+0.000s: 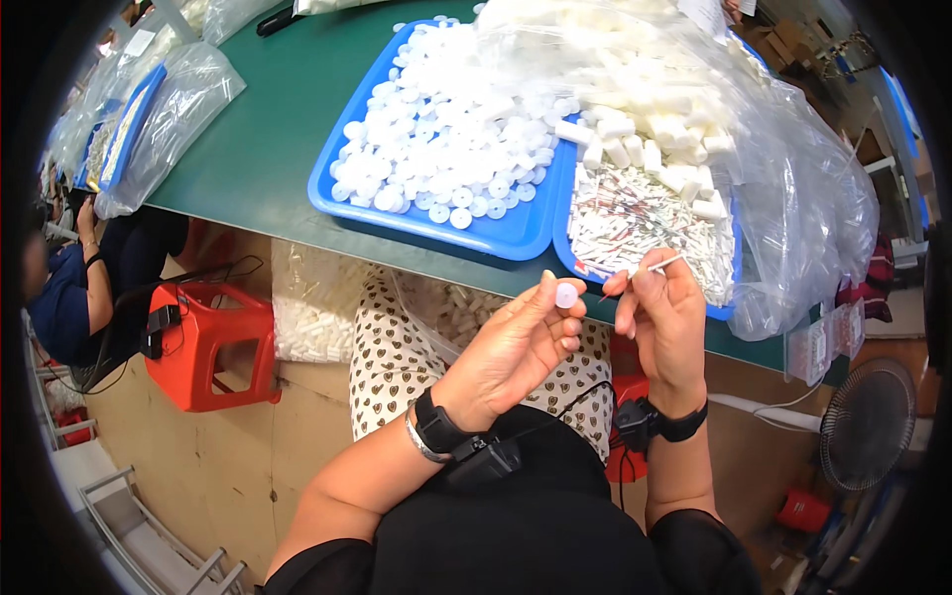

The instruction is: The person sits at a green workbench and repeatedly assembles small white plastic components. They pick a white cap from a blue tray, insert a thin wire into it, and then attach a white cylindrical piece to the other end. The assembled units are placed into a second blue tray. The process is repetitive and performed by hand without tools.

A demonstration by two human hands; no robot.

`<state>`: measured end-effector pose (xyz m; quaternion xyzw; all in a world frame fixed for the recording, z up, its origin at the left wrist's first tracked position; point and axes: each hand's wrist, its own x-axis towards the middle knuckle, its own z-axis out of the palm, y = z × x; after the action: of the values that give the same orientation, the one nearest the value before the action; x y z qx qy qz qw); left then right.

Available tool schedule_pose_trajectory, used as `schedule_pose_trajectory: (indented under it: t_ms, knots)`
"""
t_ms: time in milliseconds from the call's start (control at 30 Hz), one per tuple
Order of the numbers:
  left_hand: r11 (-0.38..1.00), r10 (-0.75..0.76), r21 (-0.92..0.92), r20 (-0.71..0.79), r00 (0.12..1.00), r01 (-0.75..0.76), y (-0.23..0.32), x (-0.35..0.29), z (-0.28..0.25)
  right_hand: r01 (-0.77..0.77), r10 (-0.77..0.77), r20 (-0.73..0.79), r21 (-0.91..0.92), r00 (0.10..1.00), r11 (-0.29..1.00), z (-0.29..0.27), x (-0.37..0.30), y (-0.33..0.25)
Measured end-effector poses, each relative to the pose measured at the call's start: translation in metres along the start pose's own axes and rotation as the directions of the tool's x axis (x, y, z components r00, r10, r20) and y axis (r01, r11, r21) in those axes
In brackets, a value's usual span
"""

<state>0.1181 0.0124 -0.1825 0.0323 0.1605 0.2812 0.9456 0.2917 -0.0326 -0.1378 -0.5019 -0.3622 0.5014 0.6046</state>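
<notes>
My left hand (516,347) pinches a small round white plastic cap (566,296) between thumb and fingertips, just off the table's front edge. Close by on the right, my right hand (666,322) grips a thin white stick (672,262), whose narrow dark end points toward the cap. Cap and stick look slightly apart. Beyond the hands, a blue tray (322,188) holds a heap of round white caps (446,129). Beside it, a second blue tray (561,233) carries many thin white and reddish-brown sticks (645,213), with white cylinders (650,154) piled behind them.
Clear plastic bags (793,228) drape over the right end of the green table (268,129). A red stool (213,347) stands at left, near another seated person (74,288). A fan (868,424) is at right. Bagged white pieces (312,307) lie under the table.
</notes>
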Motion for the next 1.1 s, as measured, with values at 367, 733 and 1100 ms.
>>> schedule_pose_trajectory:
  t_ms: [367,733,1100]
  knots:
    - [0.984,-0.055,-0.17,0.008,0.998,0.055,-0.005,0.001,-0.012,0.119,-0.123,0.004,-0.277,0.992,0.954,0.013,-0.012,0.017]
    - [0.999,0.026,0.044,-0.023,0.999,-0.025,0.001,-0.002,-0.011,0.18,-0.2,0.022,-0.539,0.98,0.823,0.008,-0.015,0.011]
    - [0.995,-0.008,0.104,-0.068,0.998,0.015,-0.003,-0.002,-0.014,0.327,-0.34,0.087,-0.57,0.936,0.754,0.016,-0.015,0.016]
